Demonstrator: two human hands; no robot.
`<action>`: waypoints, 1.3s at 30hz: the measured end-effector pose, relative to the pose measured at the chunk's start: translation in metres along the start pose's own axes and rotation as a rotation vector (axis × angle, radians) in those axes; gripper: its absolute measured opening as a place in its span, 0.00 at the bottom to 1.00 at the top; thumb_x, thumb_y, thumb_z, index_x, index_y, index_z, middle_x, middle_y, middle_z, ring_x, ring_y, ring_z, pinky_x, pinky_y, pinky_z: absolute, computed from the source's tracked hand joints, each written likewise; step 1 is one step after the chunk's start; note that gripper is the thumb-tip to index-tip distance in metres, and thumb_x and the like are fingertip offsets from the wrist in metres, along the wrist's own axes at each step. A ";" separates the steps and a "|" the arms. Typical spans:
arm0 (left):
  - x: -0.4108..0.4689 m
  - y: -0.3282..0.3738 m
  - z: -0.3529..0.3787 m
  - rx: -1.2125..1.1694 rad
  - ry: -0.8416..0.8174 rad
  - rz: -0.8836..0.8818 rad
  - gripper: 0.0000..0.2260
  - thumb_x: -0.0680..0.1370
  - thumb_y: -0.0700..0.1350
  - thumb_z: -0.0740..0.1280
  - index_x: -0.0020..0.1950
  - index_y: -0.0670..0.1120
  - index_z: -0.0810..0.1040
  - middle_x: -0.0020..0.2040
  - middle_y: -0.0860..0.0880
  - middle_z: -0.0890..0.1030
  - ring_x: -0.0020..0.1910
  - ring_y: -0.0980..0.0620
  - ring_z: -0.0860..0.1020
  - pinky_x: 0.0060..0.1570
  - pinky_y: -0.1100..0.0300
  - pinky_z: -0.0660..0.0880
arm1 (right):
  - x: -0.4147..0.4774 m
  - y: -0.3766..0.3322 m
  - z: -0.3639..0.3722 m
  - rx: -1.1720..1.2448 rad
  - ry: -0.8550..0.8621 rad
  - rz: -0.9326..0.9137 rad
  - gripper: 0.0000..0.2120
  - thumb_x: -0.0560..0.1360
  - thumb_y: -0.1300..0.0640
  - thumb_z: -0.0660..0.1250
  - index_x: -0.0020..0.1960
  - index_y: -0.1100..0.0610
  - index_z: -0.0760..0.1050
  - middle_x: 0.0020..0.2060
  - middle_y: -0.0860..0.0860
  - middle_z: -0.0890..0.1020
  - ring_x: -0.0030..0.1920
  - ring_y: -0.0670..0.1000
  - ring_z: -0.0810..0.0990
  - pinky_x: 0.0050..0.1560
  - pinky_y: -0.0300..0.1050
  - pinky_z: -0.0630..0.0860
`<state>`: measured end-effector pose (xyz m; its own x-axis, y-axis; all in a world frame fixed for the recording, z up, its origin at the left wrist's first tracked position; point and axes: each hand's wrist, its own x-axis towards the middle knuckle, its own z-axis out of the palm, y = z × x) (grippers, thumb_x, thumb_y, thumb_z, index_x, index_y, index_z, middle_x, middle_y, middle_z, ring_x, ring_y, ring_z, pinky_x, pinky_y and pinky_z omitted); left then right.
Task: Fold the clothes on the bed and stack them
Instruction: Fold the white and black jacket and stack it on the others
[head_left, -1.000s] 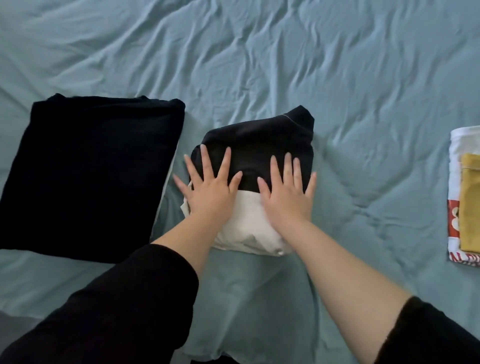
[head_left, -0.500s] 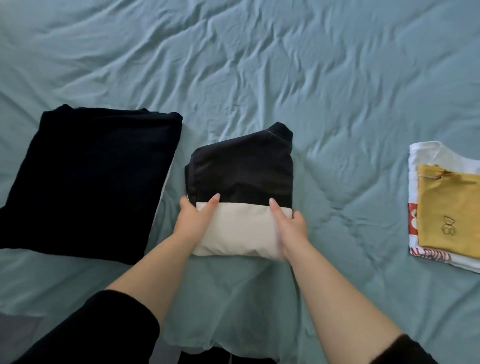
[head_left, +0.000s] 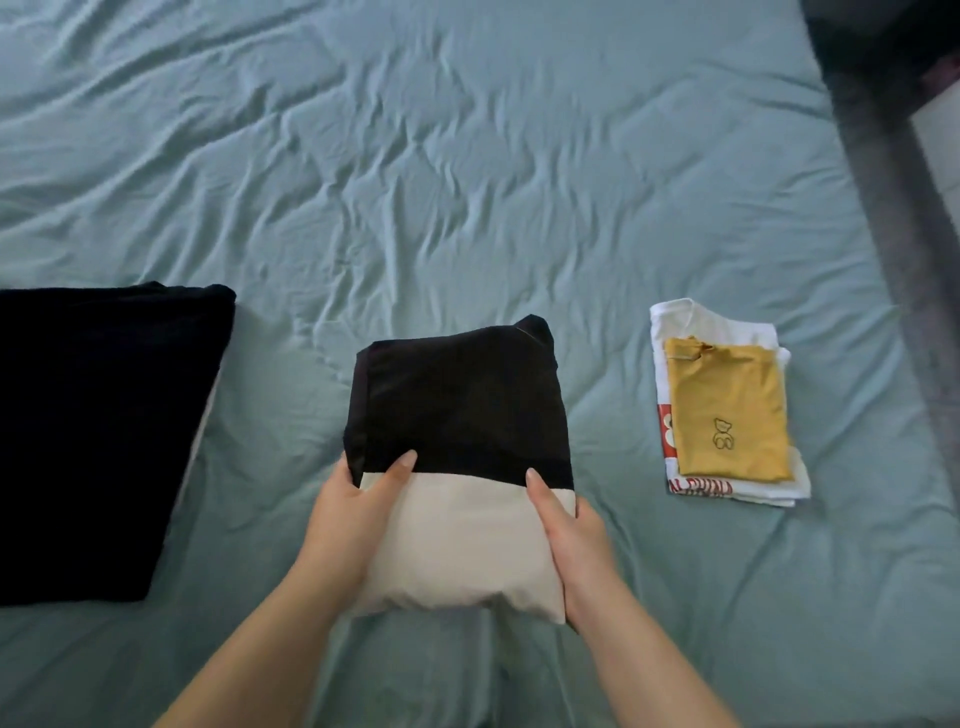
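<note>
A folded black-and-cream garment (head_left: 462, 467) is at the centre, lifted slightly off the teal bed sheet (head_left: 467, 182). My left hand (head_left: 353, 519) grips its left edge, thumb on top. My right hand (head_left: 563, 535) grips its right edge the same way. To the right lies a stack: a folded mustard top (head_left: 727, 410) with a small bear outline rests on a folded white shirt (head_left: 691, 322) with red print. A large folded black garment (head_left: 98, 436) lies at the left.
The wrinkled sheet stretches wide behind the clothes. At the upper right the bed ends at a dark grey edge (head_left: 893, 182), with a dark object (head_left: 883, 31) and a pale surface beyond it.
My hands went from pressing flat on the black-and-cream garment to gripping its sides and lifting it. The view shifted right, bringing the mustard-and-white stack fully into sight.
</note>
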<state>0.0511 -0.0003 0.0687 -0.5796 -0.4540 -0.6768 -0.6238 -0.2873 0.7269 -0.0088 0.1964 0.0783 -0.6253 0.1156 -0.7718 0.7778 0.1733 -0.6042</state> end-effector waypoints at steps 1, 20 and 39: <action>-0.005 0.002 0.015 -0.005 -0.007 0.008 0.11 0.67 0.64 0.72 0.48 0.69 0.77 0.45 0.64 0.84 0.47 0.56 0.83 0.47 0.53 0.79 | 0.003 -0.003 -0.015 -0.007 0.015 -0.021 0.21 0.66 0.40 0.75 0.47 0.55 0.79 0.42 0.51 0.86 0.43 0.51 0.85 0.44 0.47 0.80; 0.001 0.053 0.416 0.127 -0.110 0.280 0.17 0.70 0.65 0.68 0.58 0.66 0.74 0.52 0.63 0.82 0.49 0.62 0.81 0.45 0.64 0.76 | 0.196 -0.131 -0.357 -0.008 0.083 -0.357 0.21 0.66 0.39 0.74 0.47 0.54 0.78 0.41 0.48 0.85 0.42 0.47 0.84 0.42 0.43 0.80; 0.071 0.000 0.469 1.463 -0.107 0.782 0.31 0.76 0.71 0.42 0.75 0.64 0.33 0.80 0.50 0.39 0.77 0.50 0.34 0.74 0.48 0.34 | 0.257 -0.038 -0.370 -0.978 -0.096 -0.783 0.36 0.74 0.33 0.57 0.77 0.42 0.50 0.78 0.42 0.42 0.76 0.42 0.38 0.74 0.50 0.43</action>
<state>-0.2360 0.3632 -0.0340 -0.9612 -0.0240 -0.2748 -0.0808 0.9770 0.1975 -0.2226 0.5817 -0.0244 -0.8577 -0.4105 -0.3095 -0.1981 0.8194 -0.5380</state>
